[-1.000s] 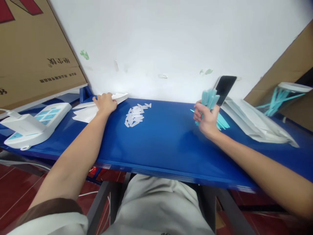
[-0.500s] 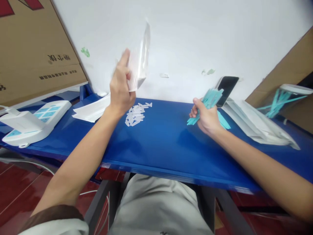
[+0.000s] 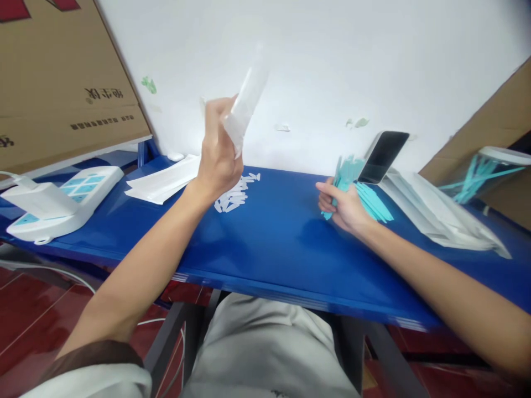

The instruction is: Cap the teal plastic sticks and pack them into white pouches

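Raised over the table, my left hand (image 3: 219,152) is closed around a white, partly see-through plastic bag (image 3: 244,110), blurred by motion. Below and behind that wrist lies a pile of small white strips (image 3: 233,197), partly hidden by the hand. At the right, my right hand (image 3: 342,203) grips a bundle of thin turquoise sticks (image 3: 347,171), which poke out above the fist and a little below it. More turquoise sticks (image 3: 376,203) lie on the table just behind this hand. A phone (image 3: 384,157) leans upright beside them.
White folded bags (image 3: 448,213) lie right of the phone, near a clear tub (image 3: 489,171) of turquoise strips. Flat white sheets (image 3: 164,179) and a power strip (image 3: 89,190) with a charger (image 3: 39,202) are at the left. A cardboard box (image 3: 70,72) stands behind.
My left hand has turned and shifted slightly right, tilting the bag further over. My right hand has tipped the turquoise bundle more upright.
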`<state>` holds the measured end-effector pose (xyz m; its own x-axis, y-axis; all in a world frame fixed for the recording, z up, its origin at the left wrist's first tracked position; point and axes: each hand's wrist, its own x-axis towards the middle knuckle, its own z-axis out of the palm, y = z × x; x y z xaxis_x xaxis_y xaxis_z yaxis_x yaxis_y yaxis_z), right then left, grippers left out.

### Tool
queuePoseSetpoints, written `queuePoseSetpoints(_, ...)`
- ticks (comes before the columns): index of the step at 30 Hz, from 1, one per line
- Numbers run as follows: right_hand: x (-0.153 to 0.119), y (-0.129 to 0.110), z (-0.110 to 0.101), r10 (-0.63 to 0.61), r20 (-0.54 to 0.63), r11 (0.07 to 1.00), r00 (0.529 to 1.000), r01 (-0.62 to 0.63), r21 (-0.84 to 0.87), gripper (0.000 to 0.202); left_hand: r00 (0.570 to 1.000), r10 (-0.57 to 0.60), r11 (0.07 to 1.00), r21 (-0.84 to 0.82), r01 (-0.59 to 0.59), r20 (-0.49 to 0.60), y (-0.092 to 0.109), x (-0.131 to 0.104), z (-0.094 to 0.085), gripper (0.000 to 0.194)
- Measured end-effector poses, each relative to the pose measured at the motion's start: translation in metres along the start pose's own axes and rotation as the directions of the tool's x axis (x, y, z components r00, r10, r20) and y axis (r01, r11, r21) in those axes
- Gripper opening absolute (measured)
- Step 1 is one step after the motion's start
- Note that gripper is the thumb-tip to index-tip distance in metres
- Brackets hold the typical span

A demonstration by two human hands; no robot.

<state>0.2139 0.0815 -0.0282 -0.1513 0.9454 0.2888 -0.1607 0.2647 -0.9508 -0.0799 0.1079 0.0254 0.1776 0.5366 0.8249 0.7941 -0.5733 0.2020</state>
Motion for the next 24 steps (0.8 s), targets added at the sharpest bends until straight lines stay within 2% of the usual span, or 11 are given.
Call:
queuePoseSetpoints(3, -0.001, -0.001, 0.0, 0.034, 0.034, 0.998, 0.999, -0.036, 0.051, 0.06, 0.994, -0.002, 0.997, 0.075, 0.01, -0.114, 0.001, 0.0, -0.005, 0.067)
queuePoseSetpoints(6, 0.001, 0.003, 0.0, -0.007, 0.022, 0.999, 1.0, 0.006, 0.043, 0.058, 0.991, 0.003, 0.986, 0.164, 0.019, -0.132, 0.009, -0.001, -0.015, 0.077)
queuePoseSetpoints(9, 0.002, 0.007, 0.0, -0.026, 0.027, 0.999, 0.999, 0.027, -0.031, 0.054, 0.985, 0.035, 0.987, 0.163, -0.007, -0.166, 0.016, -0.002, -0.025, 0.085)
queuePoseSetpoints(12, 0.002, 0.01, 0.0, 0.003, 0.05, 0.999, 0.999, -0.002, -0.034, 0.053, 0.992, -0.006, 0.998, 0.068, 0.015, -0.13, 0.017, 0.0, -0.029, 0.091)
queuePoseSetpoints(14, 0.002, 0.01, -0.001, 0.012, 0.033, 1.0, 0.999, -0.011, -0.026, 0.054, 0.995, -0.05, 0.999, 0.002, 0.05, -0.085, 0.014, 0.002, -0.029, 0.09)
queuePoseSetpoints(17, 0.002, 0.009, -0.002, 0.02, -0.009, 0.999, 1.0, -0.02, -0.036, 0.052, 0.995, -0.072, 0.997, -0.046, 0.068, -0.073, 0.008, 0.006, -0.028, 0.088)
queuePoseSetpoints(24, 0.002, 0.008, 0.0, 0.009, -0.116, 1.0, 0.993, -0.012, -0.024, 0.046, 0.993, -0.088, 0.995, 0.043, 0.092, -0.078, 0.002, 0.009, -0.029, 0.084)
